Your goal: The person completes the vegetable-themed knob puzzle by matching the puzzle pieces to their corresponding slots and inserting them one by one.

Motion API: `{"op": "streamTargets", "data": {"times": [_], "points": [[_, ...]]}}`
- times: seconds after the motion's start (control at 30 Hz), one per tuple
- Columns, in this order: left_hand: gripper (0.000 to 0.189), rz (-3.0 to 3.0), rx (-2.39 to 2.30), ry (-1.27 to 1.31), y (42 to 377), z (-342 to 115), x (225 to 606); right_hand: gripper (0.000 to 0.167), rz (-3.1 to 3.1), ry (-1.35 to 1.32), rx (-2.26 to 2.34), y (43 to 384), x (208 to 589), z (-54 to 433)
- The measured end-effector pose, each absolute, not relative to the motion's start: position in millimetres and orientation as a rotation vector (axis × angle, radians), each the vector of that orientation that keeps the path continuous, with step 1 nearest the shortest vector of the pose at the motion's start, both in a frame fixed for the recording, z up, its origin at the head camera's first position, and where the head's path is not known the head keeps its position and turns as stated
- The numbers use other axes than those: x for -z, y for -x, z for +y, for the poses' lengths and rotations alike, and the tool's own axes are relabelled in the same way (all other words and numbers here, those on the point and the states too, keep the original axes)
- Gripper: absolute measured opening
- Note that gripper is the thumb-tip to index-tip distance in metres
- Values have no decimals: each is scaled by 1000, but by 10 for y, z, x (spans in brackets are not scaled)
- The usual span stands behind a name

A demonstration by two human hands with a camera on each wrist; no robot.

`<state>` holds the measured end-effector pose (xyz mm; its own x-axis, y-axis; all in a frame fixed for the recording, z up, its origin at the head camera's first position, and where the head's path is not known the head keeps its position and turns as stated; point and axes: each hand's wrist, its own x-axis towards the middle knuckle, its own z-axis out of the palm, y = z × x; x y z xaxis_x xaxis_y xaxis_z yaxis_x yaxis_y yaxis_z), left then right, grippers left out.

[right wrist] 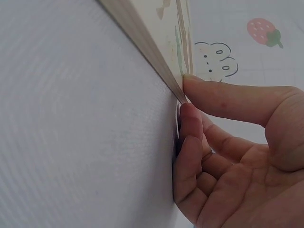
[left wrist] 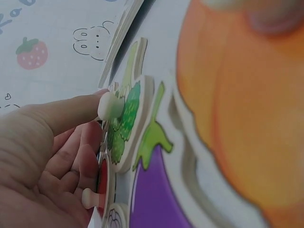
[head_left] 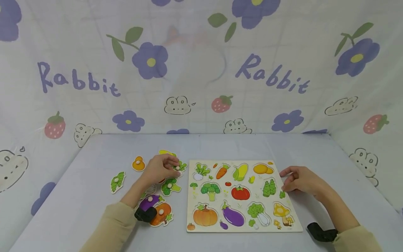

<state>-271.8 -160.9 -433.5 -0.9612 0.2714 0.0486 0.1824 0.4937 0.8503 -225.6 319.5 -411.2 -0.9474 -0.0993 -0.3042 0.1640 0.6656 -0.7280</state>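
In the head view my left hand (head_left: 161, 168) reaches over a group of knobbed vegetable pieces. Its thumb and fingers stand apart on either side of the knob of a leafy radish piece (head_left: 182, 167). Below that piece lies a broccoli piece (head_left: 174, 188); an eggplant piece (head_left: 148, 201) and a pumpkin piece (head_left: 165, 217) are nearer the wrist. In the left wrist view the broccoli piece (left wrist: 127, 124) hides what the thumb tip touches. My right hand (head_left: 303, 181) pinches the right edge of the vegetable puzzle board (head_left: 217, 196), thumb on top and fingers at the side.
Farther left lie a green asparagus-like piece (head_left: 118, 182) and an orange-yellow piece (head_left: 138, 164). A yellow piece (head_left: 166, 152) shows behind the left hand. The white table (head_left: 233, 147) meets a printed curtain (head_left: 195, 80) at the back and sides.
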Motion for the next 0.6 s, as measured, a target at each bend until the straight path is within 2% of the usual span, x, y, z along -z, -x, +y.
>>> {"op": "streamTargets", "data": {"times": [0.43, 0.6], "points": [[28, 2639, -1532, -195, 2735, -1564, 4359, 51, 2562, -46, 1181, 2250, 4137, 3179], [28, 2676, -1520, -222, 2729, -1520, 4347, 51, 2573, -55, 1172, 2245, 4137, 3191]]}}
